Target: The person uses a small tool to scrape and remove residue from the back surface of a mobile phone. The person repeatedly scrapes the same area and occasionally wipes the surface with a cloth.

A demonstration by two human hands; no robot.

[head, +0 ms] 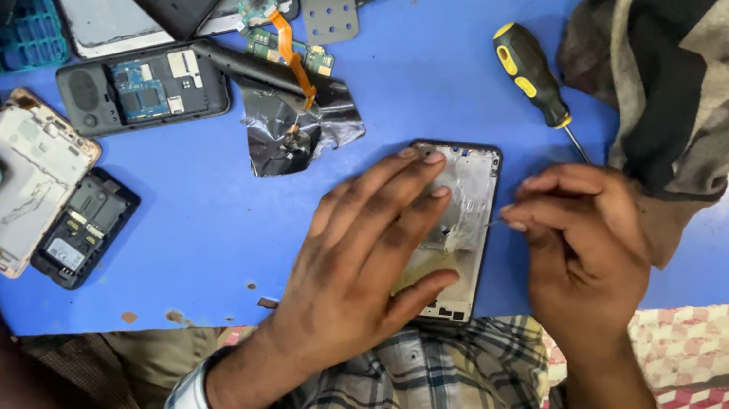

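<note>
An opened phone frame (472, 183) with a silver inner plate lies on the blue table (201, 236) near its front edge. My left hand (355, 262) lies flat on the frame, fingers spread over its left half. My right hand (580, 241) is at the frame's right edge, fingers pinched on a thin metal tool whose tip touches the frame's inside. What kind of tool it is I cannot make out.
A black and yellow screwdriver (534, 75) lies behind my right hand, next to a striped cloth (691, 82). Several dismantled phones, back covers, a green board with an orange flex cable (287, 49) and crumpled black foil (293, 129) crowd the left and back. A dark blurred shape sits at the bottom left.
</note>
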